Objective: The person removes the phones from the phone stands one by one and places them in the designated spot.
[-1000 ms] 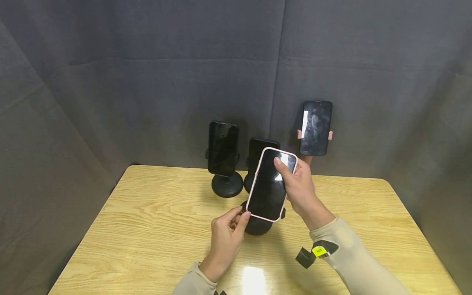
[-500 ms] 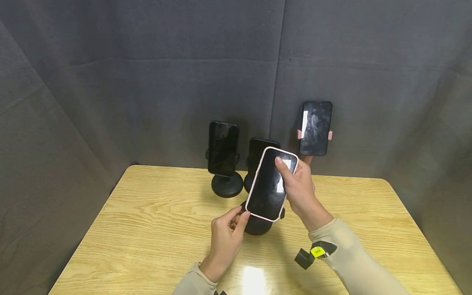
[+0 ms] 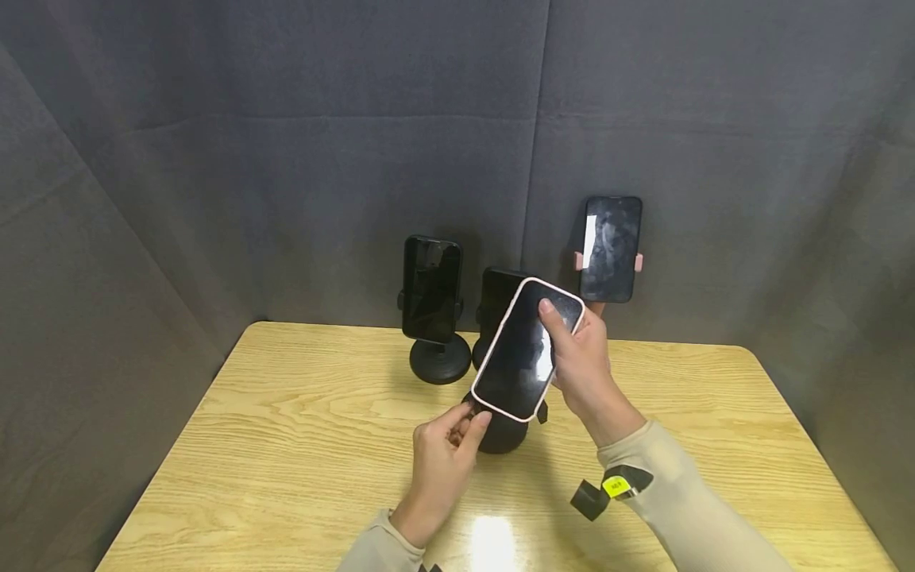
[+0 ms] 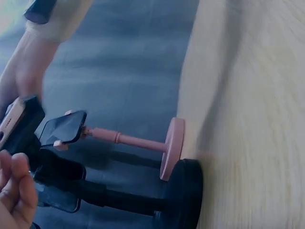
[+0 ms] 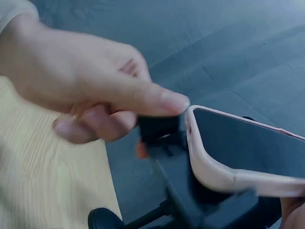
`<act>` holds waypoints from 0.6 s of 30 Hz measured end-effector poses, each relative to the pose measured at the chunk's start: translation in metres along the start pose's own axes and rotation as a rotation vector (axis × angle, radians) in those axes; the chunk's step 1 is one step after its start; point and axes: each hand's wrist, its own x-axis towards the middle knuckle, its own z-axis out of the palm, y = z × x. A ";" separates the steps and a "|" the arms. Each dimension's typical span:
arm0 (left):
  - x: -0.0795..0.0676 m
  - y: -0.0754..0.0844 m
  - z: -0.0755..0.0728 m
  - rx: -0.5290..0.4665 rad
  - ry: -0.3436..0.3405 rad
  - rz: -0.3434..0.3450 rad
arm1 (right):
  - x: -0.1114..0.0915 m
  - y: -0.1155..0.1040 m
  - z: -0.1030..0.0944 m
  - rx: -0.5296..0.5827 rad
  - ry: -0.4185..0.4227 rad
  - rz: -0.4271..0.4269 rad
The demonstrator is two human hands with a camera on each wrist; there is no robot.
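Note:
In the head view my right hand [image 3: 589,369] grips a smartphone in a pale pink case [image 3: 515,361], thumb across its dark screen. The phone leans to the right in front of a black phone stand [image 3: 503,437], which it mostly hides. My left hand [image 3: 439,461] is at the phone's lower left corner. The right wrist view shows the left thumb and fingers pinching the side arm [image 5: 159,128] of the stand's black clamp, beside the phone's lower end. Whether the phone touches the clamp's back I cannot tell.
Two more black stands with phones stand behind, one at left [image 3: 432,290] and one partly hidden [image 3: 496,298]. A pink stand holds a dark phone [image 3: 611,250] at the back right; its pink base [image 4: 174,148] shows in the left wrist view. Grey curtain encloses the wooden table [image 3: 300,445].
The pink-cased phone has tilted further to the right, its top shifting right and its lower end rising a little. My left hand has moved slightly right with its grip on the clamp.

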 end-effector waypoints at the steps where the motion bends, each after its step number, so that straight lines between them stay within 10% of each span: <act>1: 0.000 0.000 0.001 0.008 0.002 0.012 | 0.001 -0.001 0.000 0.018 0.011 -0.009; 18: 0.000 -0.004 -0.001 0.030 0.031 0.056 | -0.002 -0.027 -0.015 0.142 -0.009 -0.034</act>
